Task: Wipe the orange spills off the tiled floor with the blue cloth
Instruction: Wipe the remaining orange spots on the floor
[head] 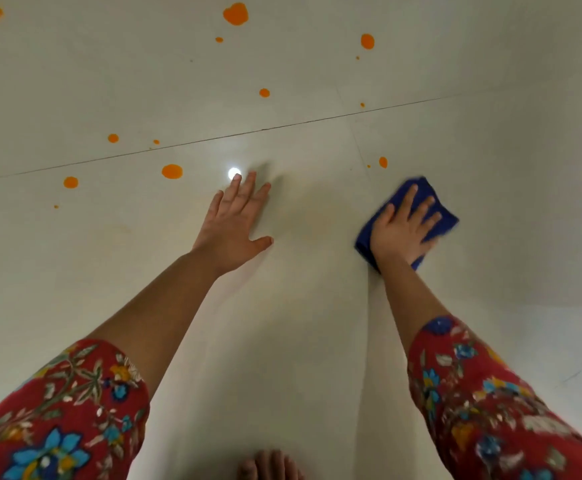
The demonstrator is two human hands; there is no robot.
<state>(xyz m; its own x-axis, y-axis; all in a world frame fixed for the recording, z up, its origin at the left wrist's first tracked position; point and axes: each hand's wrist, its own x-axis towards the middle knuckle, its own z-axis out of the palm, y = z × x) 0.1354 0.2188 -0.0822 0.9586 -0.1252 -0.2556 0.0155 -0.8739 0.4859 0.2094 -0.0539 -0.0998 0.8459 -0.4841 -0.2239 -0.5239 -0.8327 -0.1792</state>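
Two hands press on the tiled floor (300,323). The left hand (229,230) lies flat on bare tile, fingers straight and spread, holding nothing. The right hand (400,230) lies flat, fingers straight, on the one blue cloth (449,223) (folded, its edges blurred), pressing it down toward the floor's right side. Fifteen orange spills (172,171), eight blobs and seven specks, dot the floor beyond the hands, mostly toward its far and left edges. Two red floral sleeves (75,410) cover the arms above the elbows.
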